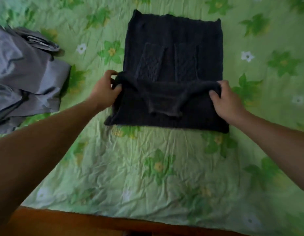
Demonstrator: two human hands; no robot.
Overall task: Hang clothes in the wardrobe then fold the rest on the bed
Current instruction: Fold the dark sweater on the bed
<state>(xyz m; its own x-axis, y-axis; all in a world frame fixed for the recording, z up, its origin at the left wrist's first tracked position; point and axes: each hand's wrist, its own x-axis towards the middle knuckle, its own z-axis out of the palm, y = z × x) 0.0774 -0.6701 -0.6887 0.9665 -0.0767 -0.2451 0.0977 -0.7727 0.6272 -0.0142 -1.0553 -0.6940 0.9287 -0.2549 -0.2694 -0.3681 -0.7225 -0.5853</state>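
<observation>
the dark knit sweater (173, 40) lies flat in the middle of the bed (147, 167), with its two sleeves turned in over the body and lying side by side down the centre. its near end, the one with the neckline, is raised off the sheet and held over the lower ends of the sleeves, so the step in hand looks like the fold across the middle.

the left hand (105, 90) pinches the left end of that raised fold, fingers curled round a bunch of the knit. the right hand (223, 97) grips the right end, seemingly thumb under and fingers over the edge (blur there makes the exact placement hard to read). between the hands the fabric sags, and the collar hangs down in the slack.

most of the risk comes from that sag. if the slack touches down first, it could drag the sleeves askew or trap a ridge under the fold. the left corner is bunched rather than held flat, so it may land as a lump and leave that side crooked. if one hand travels further than the other, the far edges will not meet squarely.

a heap of grey clothes (28, 74) lies well apart to the left, apparently not yet folded. the wooden frame (79, 224) runs along the near edge of the bed.
</observation>
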